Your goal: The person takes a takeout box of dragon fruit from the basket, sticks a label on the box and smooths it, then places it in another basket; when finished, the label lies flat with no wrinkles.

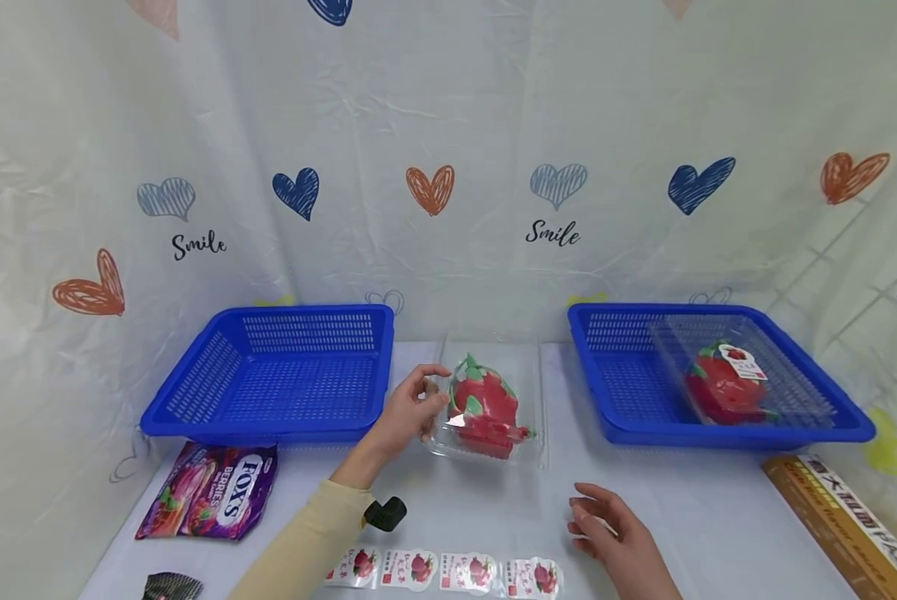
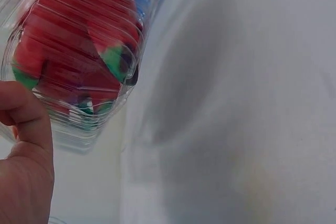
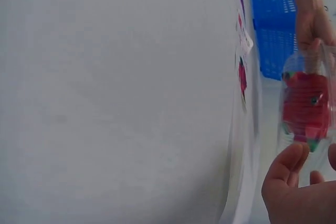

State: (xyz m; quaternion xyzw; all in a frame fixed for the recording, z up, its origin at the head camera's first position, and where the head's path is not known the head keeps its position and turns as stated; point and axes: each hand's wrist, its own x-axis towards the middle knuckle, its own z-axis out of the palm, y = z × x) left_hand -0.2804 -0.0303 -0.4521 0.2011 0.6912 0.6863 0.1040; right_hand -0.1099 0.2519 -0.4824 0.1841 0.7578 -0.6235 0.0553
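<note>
"Judging by the views, what is being held by the left hand (image 1: 409, 408)?"

"A clear plastic clamshell (image 1: 538, 400) is gripped at its left edge; a red dragon fruit (image 1: 486, 398) is enclosed in it."

"And where is it held?"

"Between the left basket (image 1: 298, 387) and the right basket (image 1: 621, 429), both of blue mesh, raised off the white tabletop (image 1: 463, 508)."

"How is the right hand (image 1: 609, 529) seen?"

"Relaxed, its fingers loosely bent, over the tabletop and apart from the clamshell. To its left, a row of dragon-fruit stickers (image 1: 469, 572) is laid out."

"What else is shown?"

"A second clamshell (image 1: 794, 396), with a dragon fruit inside and a label (image 1: 744, 362) stuck on, is set in the right basket. Near the left one, a Fox's Berries bag (image 1: 208, 492) is placed; near the right, a pasta sauce box (image 1: 846, 529)."
</note>
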